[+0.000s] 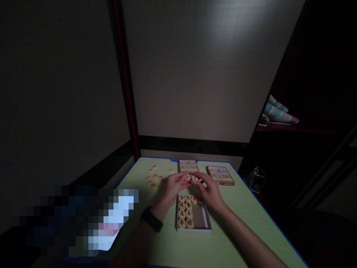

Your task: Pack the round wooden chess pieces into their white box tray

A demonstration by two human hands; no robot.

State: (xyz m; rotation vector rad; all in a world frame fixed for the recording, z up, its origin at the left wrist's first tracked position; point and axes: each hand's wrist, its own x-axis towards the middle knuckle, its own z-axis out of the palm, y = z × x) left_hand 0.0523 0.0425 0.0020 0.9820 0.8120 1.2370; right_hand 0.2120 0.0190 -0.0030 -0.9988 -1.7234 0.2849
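Observation:
Between the fingers of my left hand (173, 188) is a round xiangqi piece (187, 178) with a red character. My right hand (211, 191) pinches a second red-marked xiangqi piece (195, 178) right beside it. Both are held above the table, past the far edge of an open box (201, 219). Inside the box, black-marked pieces (182, 214) fill two columns on the left, and red-marked pieces (194, 200) lie at its far end. Loose red-marked pieces (153, 185) are scattered on the table left of my left hand.
Two printed boxes stand at the table's far side, one box (188, 165) behind my hands and another box (221, 175) to the right. The green table (237, 238) has a blue edge. A panelled wall (189, 82) rises behind it. A blurred bright object (115, 219) is at left.

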